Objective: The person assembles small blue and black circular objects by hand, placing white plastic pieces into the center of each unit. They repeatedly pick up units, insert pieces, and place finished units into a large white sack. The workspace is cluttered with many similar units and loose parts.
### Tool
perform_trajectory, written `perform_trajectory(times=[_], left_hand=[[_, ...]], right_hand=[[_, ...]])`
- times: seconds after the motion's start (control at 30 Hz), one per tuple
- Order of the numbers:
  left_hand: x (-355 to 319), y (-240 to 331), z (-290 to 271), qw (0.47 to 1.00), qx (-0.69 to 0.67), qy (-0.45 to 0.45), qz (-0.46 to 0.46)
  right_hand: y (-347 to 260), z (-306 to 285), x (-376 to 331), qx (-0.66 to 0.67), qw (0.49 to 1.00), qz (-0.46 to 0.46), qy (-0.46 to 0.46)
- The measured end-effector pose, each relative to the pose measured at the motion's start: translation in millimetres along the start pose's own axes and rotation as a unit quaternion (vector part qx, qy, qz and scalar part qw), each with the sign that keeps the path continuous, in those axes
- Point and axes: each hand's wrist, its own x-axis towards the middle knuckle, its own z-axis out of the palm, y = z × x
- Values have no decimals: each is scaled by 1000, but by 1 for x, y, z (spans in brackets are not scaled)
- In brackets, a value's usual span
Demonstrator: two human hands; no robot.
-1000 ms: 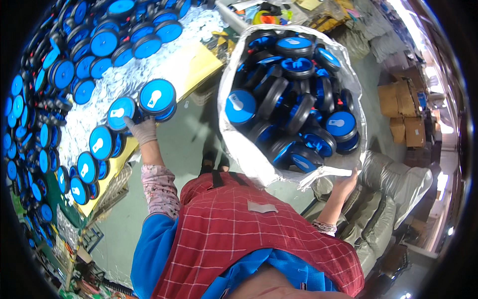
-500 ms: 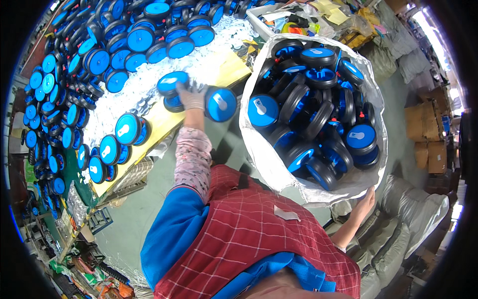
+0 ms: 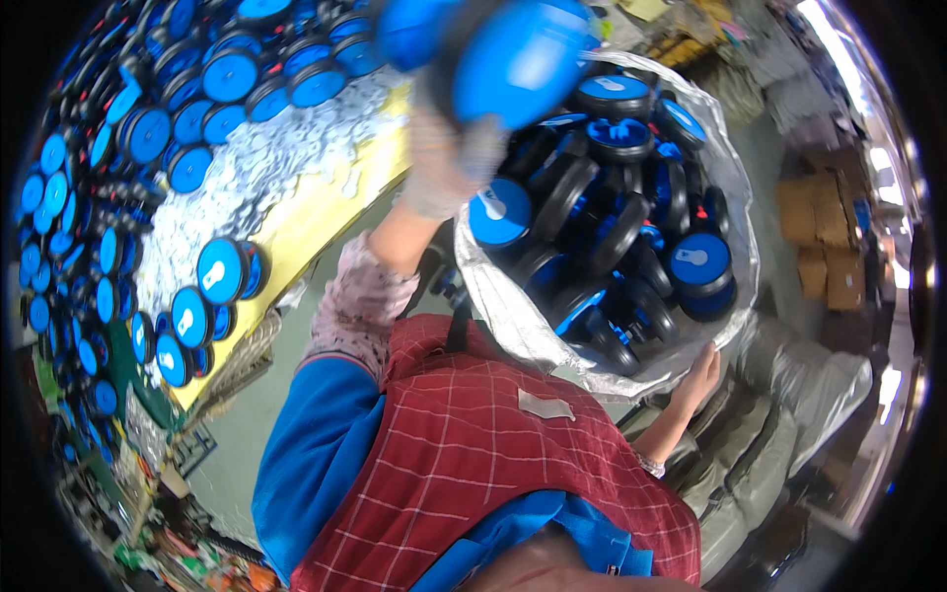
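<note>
My left hand (image 3: 444,163), in a thin pale glove, is raised at the top, between the table and the sack. It grips blue-and-black double wheels (image 3: 518,69) that are smeared by motion, so I cannot tell how many. The large white sack (image 3: 498,296) gapes beside it, heaped with similar double wheels (image 3: 698,262), some with a pale sticker. Low on the sack's right side, my right hand (image 3: 702,377) is closed at the rim, fingers partly hidden. Several stickered double wheels (image 3: 223,270) stand along the yellow edge of the table (image 3: 340,192).
A big pile of blue-and-black wheels (image 3: 148,135) covers the table's far left. Loose pale stickers (image 3: 256,168) lie spread over the tabletop. Filled grey-green sacks (image 3: 735,434) are on the floor at right, with cardboard boxes (image 3: 824,212) beyond.
My left hand has lifted the wheels off the table's edge, up and right toward the sack. My right hand stays at the sack's rim. The view has shifted slightly.
</note>
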Motion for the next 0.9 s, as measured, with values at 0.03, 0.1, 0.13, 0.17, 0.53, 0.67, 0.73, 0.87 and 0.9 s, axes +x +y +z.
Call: perform_trajectory(times=[0.03,0.1,0.13,0.17,0.53,0.67,0.73,0.87,0.9], left_hand=[[6,-18,6,881,341,-30,327],[25,6,34,927,213,-309,3],[19,-16,47,894,258,-361,-69],[20,-33,52,879,284,-370,-95],[-101,72,-154,904,404,-103,-95],[-217,113,-307,824,532,151,-124],[-246,137,-389,700,653,255,-134],[-262,184,-536,525,621,488,-318],[-286,193,-589,584,559,488,-328]], right_hand=[[-3,6,-1,6,1000,-15,2],[-3,12,-4,-50,997,-10,65],[-7,12,-3,-66,996,20,56],[7,-2,4,-104,994,5,46],[-139,98,-67,-75,918,-360,147],[-155,229,-190,108,889,-268,-356],[-140,316,-262,132,803,-91,-573],[-74,489,-391,182,549,381,-721],[-69,517,-425,175,513,455,-707]])
